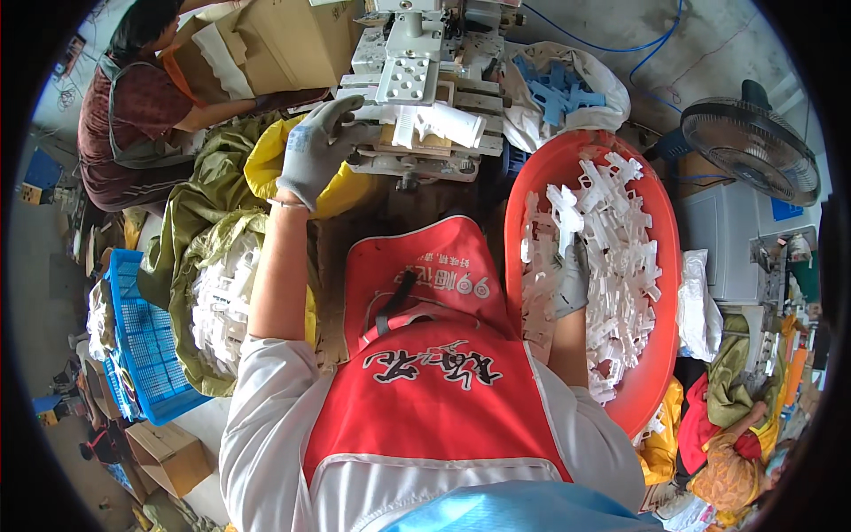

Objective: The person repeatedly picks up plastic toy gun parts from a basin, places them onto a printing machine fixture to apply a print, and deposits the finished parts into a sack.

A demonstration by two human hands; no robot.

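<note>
My left hand (pixel 321 149), in a grey glove, is raised at the left side of a press-like machine (pixel 409 80). Its fingers are spread and hold nothing. Close to its right, a white plastic toy pistol (pixel 448 124) lies on its side on the machine's bed, under a plate with holes. My right hand (pixel 572 277), also gloved, is low over a red tub (pixel 667 266) and grips another white toy pistol (pixel 565 211). Many more white toy pistols (pixel 620 239) fill the tub around that hand.
A sack of white pieces (pixel 222 306) and a blue crate (pixel 151 346) stand at left. Blue toy pistols (pixel 554 89) fill a bag behind the tub. A fan (pixel 749 142) stands far right. A co-worker (pixel 133 115) bends by a cardboard box (pixel 301 44); another person (pixel 731 474) is lower right.
</note>
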